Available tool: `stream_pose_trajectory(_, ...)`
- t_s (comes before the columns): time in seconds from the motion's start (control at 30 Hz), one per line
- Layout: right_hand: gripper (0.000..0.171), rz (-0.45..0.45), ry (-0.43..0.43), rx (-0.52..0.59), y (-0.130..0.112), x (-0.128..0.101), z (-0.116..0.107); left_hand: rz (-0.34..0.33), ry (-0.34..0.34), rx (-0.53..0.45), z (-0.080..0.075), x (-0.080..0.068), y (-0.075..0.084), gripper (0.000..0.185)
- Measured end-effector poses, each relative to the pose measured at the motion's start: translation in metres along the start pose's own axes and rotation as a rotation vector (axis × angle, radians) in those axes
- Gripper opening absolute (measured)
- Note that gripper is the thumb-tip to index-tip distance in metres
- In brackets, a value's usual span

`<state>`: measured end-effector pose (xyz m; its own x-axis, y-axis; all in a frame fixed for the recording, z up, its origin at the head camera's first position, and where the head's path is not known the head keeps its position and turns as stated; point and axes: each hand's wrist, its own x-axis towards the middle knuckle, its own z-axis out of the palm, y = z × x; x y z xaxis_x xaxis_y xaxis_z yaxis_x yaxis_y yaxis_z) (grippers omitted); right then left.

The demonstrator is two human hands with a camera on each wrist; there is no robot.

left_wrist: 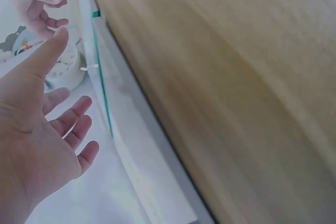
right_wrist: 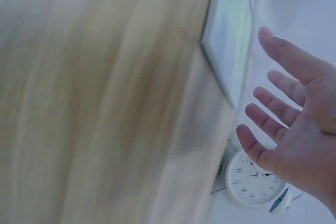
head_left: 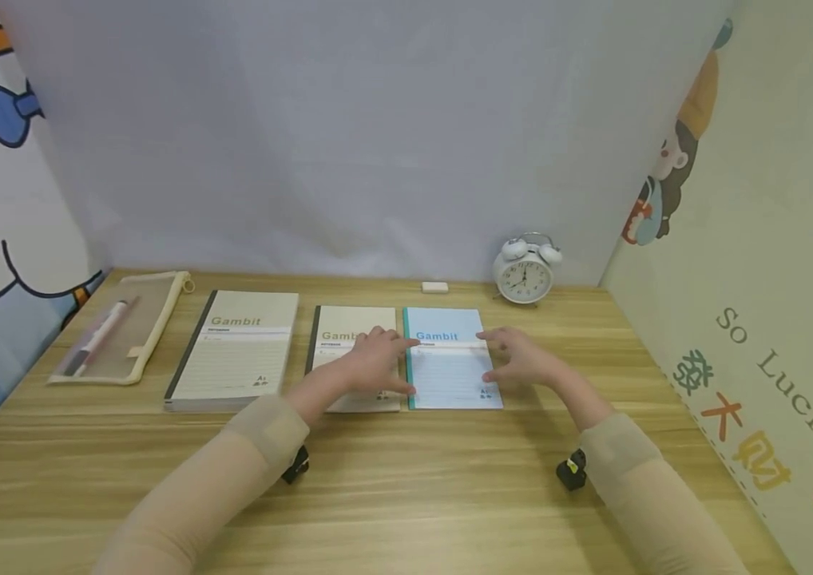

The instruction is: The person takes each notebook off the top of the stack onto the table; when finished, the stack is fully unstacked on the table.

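A light-blue "Gambit" notebook (head_left: 453, 375) with a teal spine lies flat on the table between my two hands. My left hand (head_left: 375, 363) is over a smaller cream notebook (head_left: 352, 315), thumb and fingertips spread by the blue one's spine. By the blue notebook's right edge is my right hand (head_left: 524, 358), fingers apart and pointing inward. Both wrist views show the left hand (left_wrist: 44, 129) and the right hand (right_wrist: 302, 114) with loosely extended fingers, holding nothing, seemingly above the notebooks. Part of the smaller cream cover is hidden under the left hand.
A larger, thicker cream notebook (head_left: 234, 359) lies to the left. Beyond it is a zip pouch (head_left: 155, 319) with pens inside. At the back stand a white eraser-like block (head_left: 434, 287) and a white alarm clock (head_left: 525, 275). Walls border the wooden table (head_left: 414, 495).
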<state>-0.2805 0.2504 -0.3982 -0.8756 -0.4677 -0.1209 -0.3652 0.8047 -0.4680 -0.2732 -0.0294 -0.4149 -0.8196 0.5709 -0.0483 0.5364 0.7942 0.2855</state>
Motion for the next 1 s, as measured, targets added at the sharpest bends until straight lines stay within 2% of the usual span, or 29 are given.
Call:
stream_pose_trajectory(0.17,0.072,-0.056,0.013,0.008,-0.016,0.003,-0.008,0.028,0.034,-0.067,-0.014,-0.009,-0.005,0.079)
stream_pose_trajectory(0.4,0.067,-0.114,0.066,0.034,-0.039,0.008,-0.017,0.074,0.076,-0.053,-0.039,-0.024,-0.014,0.076)
stream_pose_trajectory(0.6,0.067,-0.136,0.097,0.032,-0.062,0.016,-0.023,0.084,0.149,-0.073,-0.059,-0.044,-0.026,0.075)
stream_pose_trajectory(0.8,0.063,-0.157,0.126,-0.041,-0.093,0.024,-0.024,0.061,0.173,-0.075,-0.075,-0.068,-0.048,0.074)
stream_pose_trajectory(1.0,0.058,-0.182,0.154,-0.019,-0.123,0.032,-0.014,0.033,0.208,-0.094,-0.084,-0.097,-0.084,0.073)
